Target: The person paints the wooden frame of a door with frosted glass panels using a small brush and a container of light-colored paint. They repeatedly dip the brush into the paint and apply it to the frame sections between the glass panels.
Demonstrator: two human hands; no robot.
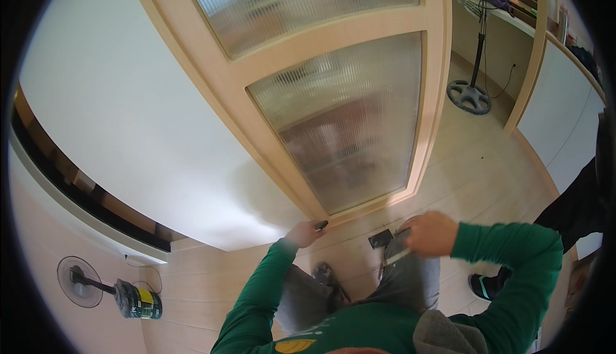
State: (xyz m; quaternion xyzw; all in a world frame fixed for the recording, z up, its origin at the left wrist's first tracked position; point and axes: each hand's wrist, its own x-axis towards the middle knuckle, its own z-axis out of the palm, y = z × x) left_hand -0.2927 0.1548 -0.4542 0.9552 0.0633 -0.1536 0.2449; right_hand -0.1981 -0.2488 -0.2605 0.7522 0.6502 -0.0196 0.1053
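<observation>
My left hand (304, 234) grips a small black object (321, 225) at the bottom corner of a wood-framed door (333, 52) with two ribbed translucent panels. My right hand (428, 235) is closed at my knee, over a pale narrow item (394, 256); what exactly it holds is blurred and unclear. Just left of that hand is a small dark rectangular object (380, 238), low by my leg.
A white panel (128, 116) adjoins the door. A standing fan (470, 97) is at the back right. At the lower left are a glass-disc stand (77, 270) and a canister (139, 299). A person in dark trousers (574, 200) stands at my right beside white cabinets (552, 97).
</observation>
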